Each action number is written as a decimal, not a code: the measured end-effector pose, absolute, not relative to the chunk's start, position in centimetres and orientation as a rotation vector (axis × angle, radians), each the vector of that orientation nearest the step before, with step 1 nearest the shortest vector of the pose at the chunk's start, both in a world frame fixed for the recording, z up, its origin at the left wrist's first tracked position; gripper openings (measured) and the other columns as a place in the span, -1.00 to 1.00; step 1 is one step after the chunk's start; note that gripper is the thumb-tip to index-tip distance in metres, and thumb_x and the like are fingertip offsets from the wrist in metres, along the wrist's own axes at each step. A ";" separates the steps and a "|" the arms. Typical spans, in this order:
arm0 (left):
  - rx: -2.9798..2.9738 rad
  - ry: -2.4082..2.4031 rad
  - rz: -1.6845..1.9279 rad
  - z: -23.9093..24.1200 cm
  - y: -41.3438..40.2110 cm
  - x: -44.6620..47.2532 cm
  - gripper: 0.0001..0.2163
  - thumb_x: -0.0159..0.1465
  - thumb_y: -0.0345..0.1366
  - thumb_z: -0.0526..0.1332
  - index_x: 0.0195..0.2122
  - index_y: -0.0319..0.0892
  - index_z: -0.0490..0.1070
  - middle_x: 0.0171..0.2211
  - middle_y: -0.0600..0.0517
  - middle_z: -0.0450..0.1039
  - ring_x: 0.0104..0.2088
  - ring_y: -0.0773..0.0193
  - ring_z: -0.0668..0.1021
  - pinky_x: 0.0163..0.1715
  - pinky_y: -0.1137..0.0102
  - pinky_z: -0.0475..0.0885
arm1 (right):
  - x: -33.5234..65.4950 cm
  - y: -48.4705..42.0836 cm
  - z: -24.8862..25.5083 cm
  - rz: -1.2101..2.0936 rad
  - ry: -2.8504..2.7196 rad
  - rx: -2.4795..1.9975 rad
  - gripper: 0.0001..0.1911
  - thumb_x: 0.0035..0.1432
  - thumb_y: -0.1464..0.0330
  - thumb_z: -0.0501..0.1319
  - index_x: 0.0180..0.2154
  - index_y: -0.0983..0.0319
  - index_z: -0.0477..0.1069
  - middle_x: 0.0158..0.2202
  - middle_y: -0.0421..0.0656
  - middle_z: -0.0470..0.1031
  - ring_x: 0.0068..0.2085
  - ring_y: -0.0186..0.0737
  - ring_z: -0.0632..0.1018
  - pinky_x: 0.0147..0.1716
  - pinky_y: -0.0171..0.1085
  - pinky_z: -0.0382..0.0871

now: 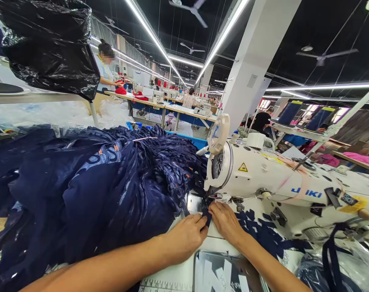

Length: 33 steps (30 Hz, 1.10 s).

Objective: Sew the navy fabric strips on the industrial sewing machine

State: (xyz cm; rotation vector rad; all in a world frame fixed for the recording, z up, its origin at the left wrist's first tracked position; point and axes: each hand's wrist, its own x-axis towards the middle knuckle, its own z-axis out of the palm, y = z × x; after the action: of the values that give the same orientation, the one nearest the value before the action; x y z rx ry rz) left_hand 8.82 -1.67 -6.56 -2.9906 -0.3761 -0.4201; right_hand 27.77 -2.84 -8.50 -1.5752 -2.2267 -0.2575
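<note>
Navy strip (206,217) lay at the needle end of the sewing machine (257,174); left hand (186,236) pinched it, right hand (226,222) touched it, grip unclear. Feeding seemed underway; next move probably called for steady guiding.

Black plastic bag (50,52) at left; white pillar (255,52); ceiling fans (320,61); pink cloth (359,157)

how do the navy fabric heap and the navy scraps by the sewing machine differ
The fabric heap is large and gathered in folds; the scraps are small, separate-looking pieces. The fabric heap shows lighter patterning; the scraps look plain. Both are dark navy.
</note>
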 end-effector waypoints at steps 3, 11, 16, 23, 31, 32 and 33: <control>-2.945 -0.354 -0.418 -6.8 -1.5 8.9 -0.78 0.18 -0.47 0.05 -0.15 -0.39 0.33 -0.04 -0.30 0.31 -0.09 0.04 0.41 -0.13 0.26 0.35 | 27.9 -2.3 -8.4 -0.083 -2.212 -1.624 -0.80 0.16 0.47 -0.06 -0.42 0.22 0.28 -0.48 -0.16 0.38 -0.44 -0.23 0.38 -0.40 -0.28 0.19; -2.940 -0.356 -0.321 -6.1 -1.3 9.2 -0.87 0.18 -0.45 0.05 -0.26 -0.30 0.32 -0.01 -0.25 0.30 -0.13 0.10 0.41 -0.18 0.28 0.36 | 28.0 -1.9 -7.3 0.422 -2.034 -1.712 -0.86 0.07 0.41 0.01 -0.51 0.19 0.23 -0.57 -0.26 0.29 -0.49 -0.29 0.35 -0.46 -0.34 0.16; -2.959 -0.360 -0.293 -5.7 -1.2 9.3 -0.87 0.17 -0.46 0.05 -0.26 -0.29 0.30 0.00 -0.24 0.29 -0.13 0.10 0.39 -0.18 0.29 0.35 | 28.2 -1.9 -7.6 0.511 -1.991 -1.722 -0.84 0.08 0.36 0.00 -0.52 0.19 0.22 -0.61 -0.28 0.23 -0.51 -0.30 0.32 -0.48 -0.35 0.16; -2.992 -0.393 -0.270 -5.4 -1.3 9.3 -0.86 0.15 -0.49 0.06 -0.26 -0.29 0.30 -0.03 -0.20 0.30 -0.11 0.11 0.37 -0.14 0.30 0.33 | 28.2 -2.2 -8.0 0.175 -2.116 -1.581 -0.83 0.14 0.39 -0.04 -0.49 0.19 0.20 -0.56 -0.23 0.31 -0.50 -0.28 0.33 -0.48 -0.31 0.19; -2.996 -0.429 -0.344 -5.7 -1.2 9.2 -0.85 0.17 -0.48 0.03 -0.25 -0.28 0.31 -0.14 -0.14 0.36 -0.12 0.15 0.39 -0.10 0.34 0.31 | 28.3 -3.4 -7.8 -0.217 -2.359 -1.295 -0.75 0.22 0.49 -0.12 -0.33 0.25 0.31 -0.34 -0.08 0.42 -0.34 -0.23 0.43 -0.33 -0.22 0.34; -2.994 -0.431 -0.357 -5.9 -1.1 9.2 -0.85 0.18 -0.48 0.02 -0.26 -0.28 0.32 -0.17 -0.13 0.38 -0.14 0.16 0.41 -0.09 0.33 0.31 | 28.4 -3.6 -7.7 -0.286 -2.406 -1.247 -0.74 0.21 0.51 -0.11 -0.30 0.26 0.33 -0.30 -0.06 0.43 -0.31 -0.22 0.43 -0.30 -0.20 0.35; -2.990 -0.429 -0.369 -6.1 -0.9 9.3 -0.85 0.19 -0.47 0.02 -0.26 -0.29 0.33 -0.19 -0.13 0.39 -0.16 0.16 0.42 -0.08 0.31 0.30 | 28.5 -3.8 -7.6 -0.351 -2.442 -1.207 -0.74 0.20 0.53 -0.09 -0.28 0.27 0.35 -0.27 -0.04 0.43 -0.29 -0.21 0.44 -0.27 -0.18 0.36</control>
State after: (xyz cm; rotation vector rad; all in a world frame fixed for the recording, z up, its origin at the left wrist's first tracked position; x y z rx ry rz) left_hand 9.28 -0.95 -6.11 -2.9900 -0.4289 -0.3686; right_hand 28.48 -3.75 -7.64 -1.2067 -2.4425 -0.3511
